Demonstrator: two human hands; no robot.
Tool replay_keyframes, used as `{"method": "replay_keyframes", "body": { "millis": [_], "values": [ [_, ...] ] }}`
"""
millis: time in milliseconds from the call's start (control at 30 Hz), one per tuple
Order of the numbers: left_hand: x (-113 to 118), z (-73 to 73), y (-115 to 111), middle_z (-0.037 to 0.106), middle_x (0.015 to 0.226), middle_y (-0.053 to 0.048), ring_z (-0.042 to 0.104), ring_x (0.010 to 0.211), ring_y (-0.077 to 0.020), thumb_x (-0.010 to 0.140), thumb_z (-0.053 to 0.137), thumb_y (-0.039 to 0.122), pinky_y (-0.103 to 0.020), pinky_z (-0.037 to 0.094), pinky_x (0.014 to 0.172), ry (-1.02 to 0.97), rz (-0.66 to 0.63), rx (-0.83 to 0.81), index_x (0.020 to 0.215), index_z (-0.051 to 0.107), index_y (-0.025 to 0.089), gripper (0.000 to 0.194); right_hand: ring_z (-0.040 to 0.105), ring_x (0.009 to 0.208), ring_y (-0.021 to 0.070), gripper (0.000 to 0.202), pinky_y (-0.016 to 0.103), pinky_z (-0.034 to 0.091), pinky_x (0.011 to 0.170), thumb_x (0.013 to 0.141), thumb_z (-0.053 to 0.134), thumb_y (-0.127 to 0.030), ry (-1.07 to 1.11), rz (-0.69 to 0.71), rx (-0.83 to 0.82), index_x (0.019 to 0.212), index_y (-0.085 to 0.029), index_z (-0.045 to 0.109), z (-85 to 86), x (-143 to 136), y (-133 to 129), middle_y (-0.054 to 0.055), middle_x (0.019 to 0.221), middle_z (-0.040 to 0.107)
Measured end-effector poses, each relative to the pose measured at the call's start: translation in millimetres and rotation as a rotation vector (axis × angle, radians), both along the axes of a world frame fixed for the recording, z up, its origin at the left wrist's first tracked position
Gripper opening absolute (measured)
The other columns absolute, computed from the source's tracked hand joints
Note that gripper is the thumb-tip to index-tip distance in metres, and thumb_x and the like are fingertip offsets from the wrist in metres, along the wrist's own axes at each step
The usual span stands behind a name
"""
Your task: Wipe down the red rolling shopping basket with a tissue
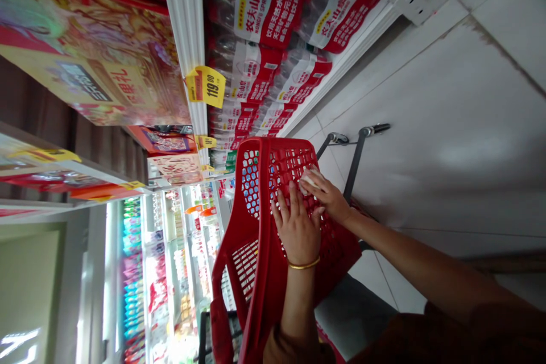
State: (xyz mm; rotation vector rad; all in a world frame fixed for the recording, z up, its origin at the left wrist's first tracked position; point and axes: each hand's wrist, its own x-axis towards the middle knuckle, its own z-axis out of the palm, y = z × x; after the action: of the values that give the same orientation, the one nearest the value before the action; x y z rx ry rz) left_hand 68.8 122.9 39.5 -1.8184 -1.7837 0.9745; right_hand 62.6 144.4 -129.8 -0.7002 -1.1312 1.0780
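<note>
The view lies on its side, with the floor towards the right. A red plastic shopping cart point(268, 276) with a lattice wall fills the middle. Against that wall lies my left hand point(298, 233), back up and fingers spread, with a gold-coloured bangle on its wrist. Just beyond its thumb, my right hand point(328, 196) presses a small white wipe or cloth point(307, 181) onto the same lattice. The fingers cover part of the wipe, so its exact kind is unclear. Grey legs point(354, 165) with casters carry the cart.
Red-labelled water bottle packs point(273, 0) fill a low shelf beside the cart. Gift boxes point(98, 51) stand on the shelf over them, with a yellow price tag point(209, 86) on its edge. Bright stocked shelves point(170, 261) stand farther off. Pale tiles point(447, 125) cover the floor.
</note>
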Motion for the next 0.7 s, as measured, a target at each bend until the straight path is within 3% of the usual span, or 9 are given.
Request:
{"method": "replay_keyframes", "body": {
  "millis": [167, 267, 367, 500, 600, 700],
  "values": [
    [-1, 1.0, -1, 0.033, 0.155, -0.007, 0.028, 0.143, -0.0336, 0.093, 0.037, 0.057, -0.054, 0.022, 0.119, 0.007, 0.001, -0.022, 0.147, 0.034, 0.016, 0.068, 0.030, 0.143, 0.0178, 0.042, 0.043, 0.035, 0.115, 0.098, 0.045, -0.026, 0.004, 0.047, 0.070, 0.139, -0.035, 0.046, -19.7, 2, -23, 0.000, 0.149, 0.043],
    [-4, 1.0, -6, 0.029, 0.156, -0.005, 0.024, 0.145, -0.0324, 0.093, 0.037, 0.059, -0.054, 0.019, 0.120, 0.013, -0.003, -0.041, 0.148, 0.032, 0.017, 0.069, 0.030, 0.143, 0.0208, 0.044, 0.045, 0.036, 0.115, 0.096, 0.048, -0.022, 0.033, 0.008, 0.032, 0.138, -0.034, 0.047, -24.9, 9, -14, 0.001, 0.151, 0.040],
    [-7, 0.7, -17, 0.027, 0.157, -0.003, 0.020, 0.146, -0.0301, 0.093, 0.038, 0.058, -0.054, 0.016, 0.120, 0.015, -0.007, -0.062, 0.148, 0.032, 0.021, 0.066, 0.025, 0.145, 0.0227, 0.048, 0.050, 0.033, 0.116, 0.097, 0.041, -0.015, 0.036, -0.111, -0.123, 0.141, -0.034, 0.043, -15.3, 14, 11, 0.002, 0.156, 0.030],
    [-10, 1.2, -29, 0.027, 0.157, -0.003, 0.022, 0.146, -0.0259, 0.094, 0.041, 0.052, -0.052, 0.016, 0.121, 0.020, 0.005, -0.096, 0.148, 0.031, 0.021, 0.063, 0.018, 0.147, 0.0219, 0.051, 0.051, 0.030, 0.117, 0.098, 0.038, -0.014, 0.043, -0.062, -0.033, 0.144, -0.037, 0.037, 6.5, 11, 33, -0.001, 0.158, 0.024],
    [-9, 2.8, -31, 0.028, 0.156, -0.003, 0.024, 0.146, -0.0254, 0.094, 0.044, 0.048, -0.052, 0.017, 0.120, 0.025, 0.012, -0.108, 0.148, 0.030, 0.020, 0.062, 0.019, 0.146, 0.0212, 0.053, 0.051, 0.030, 0.117, 0.098, 0.041, -0.016, 0.027, -0.037, -0.031, 0.145, -0.038, 0.034, 12.0, 6, 24, -0.001, 0.157, 0.027],
    [-8, 4.7, -31, 0.028, 0.156, -0.004, 0.025, 0.145, -0.0263, 0.093, 0.047, 0.046, -0.052, 0.019, 0.120, 0.028, 0.014, -0.115, 0.149, 0.029, 0.020, 0.064, 0.021, 0.146, 0.0204, 0.055, 0.049, 0.032, 0.116, 0.098, 0.041, -0.015, 0.014, -0.033, 0.004, 0.147, -0.038, 0.030, 6.4, 1, 4, 0.000, 0.158, 0.026]
  ]
}}
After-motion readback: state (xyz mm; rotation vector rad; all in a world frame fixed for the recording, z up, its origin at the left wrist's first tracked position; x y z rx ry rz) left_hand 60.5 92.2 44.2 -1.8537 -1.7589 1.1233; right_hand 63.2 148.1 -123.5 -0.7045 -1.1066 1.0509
